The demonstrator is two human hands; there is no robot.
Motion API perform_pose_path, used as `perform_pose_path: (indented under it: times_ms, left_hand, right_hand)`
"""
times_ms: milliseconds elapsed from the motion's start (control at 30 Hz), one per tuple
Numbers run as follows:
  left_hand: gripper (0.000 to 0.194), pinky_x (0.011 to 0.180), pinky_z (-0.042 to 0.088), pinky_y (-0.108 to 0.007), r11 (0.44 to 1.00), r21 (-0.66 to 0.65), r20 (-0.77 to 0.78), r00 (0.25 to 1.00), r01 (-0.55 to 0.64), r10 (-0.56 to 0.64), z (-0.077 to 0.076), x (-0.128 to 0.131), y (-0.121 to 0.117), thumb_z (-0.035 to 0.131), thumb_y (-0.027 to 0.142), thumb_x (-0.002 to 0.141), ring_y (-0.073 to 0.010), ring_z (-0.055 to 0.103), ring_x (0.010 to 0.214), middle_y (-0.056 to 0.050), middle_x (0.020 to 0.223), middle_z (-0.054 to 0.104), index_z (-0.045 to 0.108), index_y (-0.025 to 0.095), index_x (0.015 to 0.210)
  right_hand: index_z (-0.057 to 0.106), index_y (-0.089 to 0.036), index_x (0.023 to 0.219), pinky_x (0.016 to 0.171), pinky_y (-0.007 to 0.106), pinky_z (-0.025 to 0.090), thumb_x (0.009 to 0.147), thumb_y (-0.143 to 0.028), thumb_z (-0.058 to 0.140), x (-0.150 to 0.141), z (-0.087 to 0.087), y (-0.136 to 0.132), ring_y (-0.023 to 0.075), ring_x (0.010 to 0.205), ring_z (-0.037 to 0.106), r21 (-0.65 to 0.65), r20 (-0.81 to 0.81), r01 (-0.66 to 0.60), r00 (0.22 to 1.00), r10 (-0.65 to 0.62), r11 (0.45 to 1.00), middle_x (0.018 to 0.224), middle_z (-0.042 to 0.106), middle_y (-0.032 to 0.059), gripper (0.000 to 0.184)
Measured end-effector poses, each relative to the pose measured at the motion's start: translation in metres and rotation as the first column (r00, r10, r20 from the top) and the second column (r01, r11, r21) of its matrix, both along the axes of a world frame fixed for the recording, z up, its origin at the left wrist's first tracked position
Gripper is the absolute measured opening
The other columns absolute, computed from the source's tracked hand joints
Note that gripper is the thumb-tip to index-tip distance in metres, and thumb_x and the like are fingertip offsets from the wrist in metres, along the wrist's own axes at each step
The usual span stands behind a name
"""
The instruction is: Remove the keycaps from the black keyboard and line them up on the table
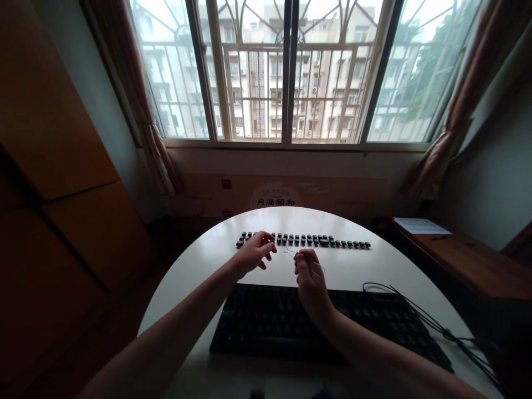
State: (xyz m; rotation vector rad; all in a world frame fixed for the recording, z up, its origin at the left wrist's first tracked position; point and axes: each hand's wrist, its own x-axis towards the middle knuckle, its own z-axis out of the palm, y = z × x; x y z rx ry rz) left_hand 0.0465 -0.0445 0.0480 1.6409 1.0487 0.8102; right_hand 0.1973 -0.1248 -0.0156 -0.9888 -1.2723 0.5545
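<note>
My right hand (307,271) is closed around a wire keycap puller (290,252). Thin wire prongs stick out to the left of the fingers, and more wire shows at the right of the hand. My left hand (256,252) hovers by the left part of a row of black keycaps (303,240), its fingers apart and slightly curled, with nothing visible in them. It hides some keycaps. Nearer to me lies a black keyboard (266,321), partly covered by my right hand and forearm.
Everything lies on a round white table (178,288). A black cable (432,321) runs off the keyboard's right side. To the right stands a brown wooden desk (477,255) with a paper sheet (421,226) on it. A barred window (286,72) is ahead.
</note>
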Motion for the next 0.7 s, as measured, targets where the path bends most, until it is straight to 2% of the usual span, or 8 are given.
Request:
perform_pose_path:
  times_ms: [133, 300, 367, 433, 500, 600, 633, 700]
  left_hand:
    - [0.032, 0.040, 0.045, -0.018, 0.999, -0.018, 0.133, 0.991, 0.031, -0.028, -0.017, -0.003, -0.009, 0.070, 0.036, 0.076, -0.0138, 0.060, 0.063, -0.006, 0.083, 0.066, 0.050, 0.017, 0.092]
    - [0.045, 0.048, 0.048, -0.020, 0.996, -0.085, 0.375, 0.927, 0.040, -0.005, -0.016, -0.009, -0.006, 0.077, 0.045, 0.068, -0.0148, 0.063, 0.068, -0.006, 0.084, 0.068, 0.055, 0.016, 0.094]
    - [0.047, 0.049, 0.048, -0.020, 0.995, -0.090, 0.425, 0.905, 0.051, -0.008, -0.015, -0.011, -0.003, 0.079, 0.046, 0.066, -0.0152, 0.064, 0.069, -0.005, 0.084, 0.068, 0.057, 0.015, 0.095]
    - [0.048, 0.050, 0.048, -0.021, 0.990, -0.089, 0.439, 0.896, 0.113, -0.063, -0.018, -0.011, -0.002, 0.079, 0.046, 0.067, -0.0160, 0.065, 0.070, -0.006, 0.087, 0.069, 0.058, 0.015, 0.097]
    - [0.049, 0.050, 0.049, -0.022, 0.977, -0.083, 0.444, 0.885, 0.198, -0.141, -0.021, -0.011, -0.002, 0.079, 0.046, 0.068, -0.0173, 0.067, 0.072, -0.008, 0.094, 0.070, 0.057, 0.016, 0.100]
    - [0.048, 0.052, 0.051, -0.023, 0.955, -0.083, 0.448, 0.867, 0.285, -0.220, -0.026, -0.010, -0.004, 0.077, 0.047, 0.070, -0.0191, 0.069, 0.077, -0.009, 0.101, 0.070, 0.056, 0.017, 0.101]
    - [0.046, 0.053, 0.051, -0.024, 0.949, -0.081, 0.444, 0.864, 0.303, -0.238, -0.028, -0.010, -0.005, 0.077, 0.047, 0.071, -0.0195, 0.069, 0.078, -0.009, 0.100, 0.071, 0.056, 0.017, 0.099]
    - [0.044, 0.055, 0.051, -0.024, 0.935, -0.080, 0.431, 0.858, 0.345, -0.280, -0.029, -0.011, -0.006, 0.077, 0.047, 0.072, -0.0210, 0.070, 0.081, -0.008, 0.095, 0.071, 0.057, 0.016, 0.096]
  right_hand:
    - [0.048, -0.020, 0.077, 0.048, 0.023, 0.034, 0.097, -0.048, 0.040, 0.000, 0.003, -0.004, 0.0128, 0.058, 0.043, -0.035, -0.080, -0.060, 0.995, 0.057, 0.998, 0.068, 0.046, -0.0017, 0.035]
    - [0.049, -0.020, 0.069, 0.057, 0.027, 0.040, 0.101, -0.046, 0.029, 0.001, 0.008, -0.010, 0.0147, 0.062, 0.047, 0.042, 0.020, -0.026, 0.999, 0.025, 0.999, 0.069, 0.049, 0.0012, 0.045]
    - [0.051, -0.020, 0.072, 0.066, 0.030, 0.044, 0.102, -0.042, 0.030, -0.001, 0.009, -0.013, 0.0171, 0.071, 0.052, 0.108, 0.096, -0.009, 0.995, -0.002, 0.994, 0.074, 0.052, 0.0031, 0.043]
    - [0.053, -0.021, 0.079, 0.072, 0.031, 0.045, 0.101, -0.037, 0.033, -0.004, 0.011, -0.017, 0.0182, 0.077, 0.054, 0.143, 0.162, -0.014, 0.987, -0.009, 0.990, 0.080, 0.055, 0.0040, 0.034]
    - [0.055, -0.022, 0.089, 0.071, 0.030, 0.046, 0.100, -0.030, 0.037, -0.007, 0.016, -0.023, 0.0172, 0.075, 0.054, 0.150, 0.227, -0.062, 0.974, 0.027, 0.987, 0.082, 0.056, 0.0032, 0.023]
    - [0.058, -0.023, 0.103, 0.062, 0.027, 0.044, 0.099, -0.021, 0.039, -0.006, 0.035, -0.034, 0.0151, 0.067, 0.054, 0.144, 0.417, -0.200, 0.900, 0.124, 0.969, 0.081, 0.058, 0.0025, 0.020]
    - [0.060, -0.023, 0.107, 0.060, 0.026, 0.043, 0.098, -0.019, 0.039, -0.004, 0.044, -0.037, 0.0146, 0.065, 0.055, 0.145, 0.509, -0.226, 0.852, 0.123, 0.963, 0.082, 0.060, 0.0029, 0.022]
    - [0.063, -0.024, 0.111, 0.058, 0.027, 0.042, 0.097, -0.019, 0.044, 0.003, 0.061, -0.037, 0.0147, 0.063, 0.056, 0.151, 0.663, -0.165, 0.749, 0.024, 0.975, 0.083, 0.063, 0.0039, 0.025]
